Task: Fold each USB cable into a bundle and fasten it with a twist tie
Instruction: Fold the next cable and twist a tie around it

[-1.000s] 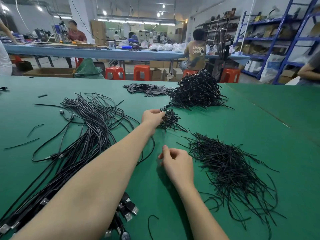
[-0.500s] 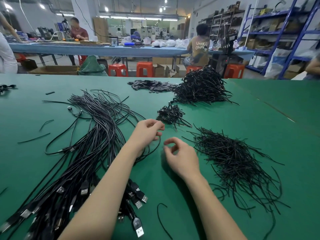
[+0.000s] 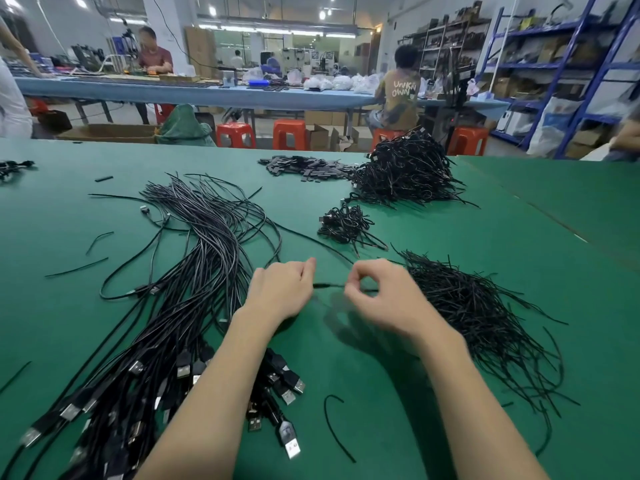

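Note:
A long spread of loose black USB cables (image 3: 194, 271) lies on the green table (image 3: 519, 244), plugs toward me at the lower left. Loose black twist ties (image 3: 478, 313) are heaped to the right. My left hand (image 3: 280, 289) and my right hand (image 3: 384, 296) are close together at the centre, fingers curled, each pinching an end of one thin black twist tie (image 3: 329, 286) stretched between them. One tied cable bundle (image 3: 346, 225) sits just beyond the hands, and a big pile of tied bundles (image 3: 405, 171) is farther back.
A row of small flat black pieces (image 3: 304, 168) lies at the back centre. Stray ties (image 3: 336, 427) lie near the front and at the left. Beyond the table are orange stools, a blue workbench with seated people, and blue shelving at the right.
My left hand let go of the tied bundle beyond and drew back toward me. Both hands came together at the centre and now hold one twist tie between them.

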